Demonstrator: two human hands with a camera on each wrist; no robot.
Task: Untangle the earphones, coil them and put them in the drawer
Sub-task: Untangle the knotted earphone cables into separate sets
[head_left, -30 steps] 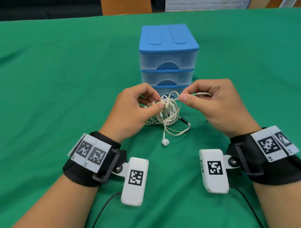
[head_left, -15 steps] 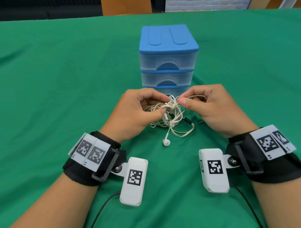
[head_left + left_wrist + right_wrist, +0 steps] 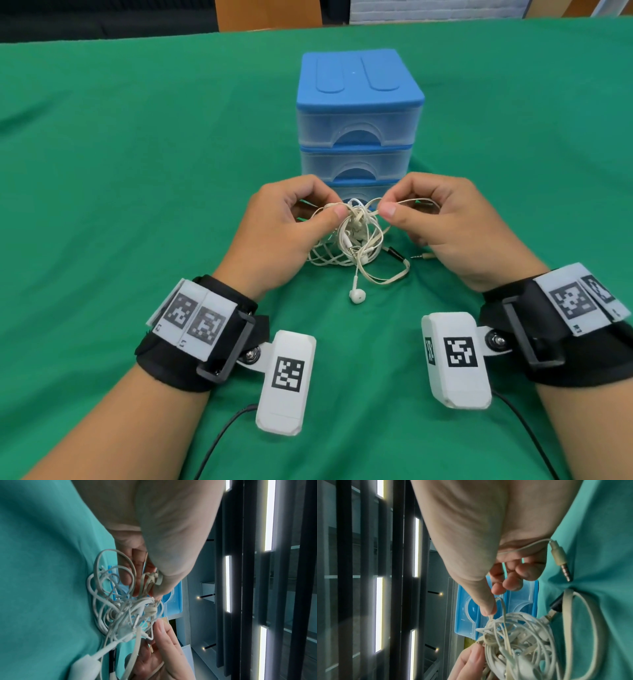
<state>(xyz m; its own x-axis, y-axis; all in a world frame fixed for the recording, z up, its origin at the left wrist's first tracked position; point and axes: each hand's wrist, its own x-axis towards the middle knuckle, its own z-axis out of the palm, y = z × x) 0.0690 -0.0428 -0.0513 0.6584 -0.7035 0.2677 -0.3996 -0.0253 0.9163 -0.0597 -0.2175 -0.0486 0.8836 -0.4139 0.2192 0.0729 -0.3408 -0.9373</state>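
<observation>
A tangled bundle of white earphones (image 3: pixel 356 236) hangs just above the green cloth, in front of the blue drawer unit (image 3: pixel 358 116). My left hand (image 3: pixel 337 213) pinches the knot from the left, thumb against fingers. My right hand (image 3: pixel 383 207) pinches a strand at the knot's right side, and the cord runs through its curled fingers. One earbud (image 3: pixel 357 295) dangles down onto the cloth. A jack plug (image 3: pixel 424 255) lies under my right hand. In the left wrist view the earphones (image 3: pixel 123 609) fill the centre; in the right wrist view the earphones (image 3: pixel 518 639) and the jack plug (image 3: pixel 561 561) show.
The drawer unit has three clear drawers, all closed; the lowest is partly hidden behind my hands. Green cloth (image 3: pixel 137 171) covers the whole table. A wooden chair back (image 3: pixel 267 15) stands beyond the far edge.
Both hands have come closer together over the knot. My right hand slid left along the strand toward the tangle, and the bundle hangs looser and lower.
</observation>
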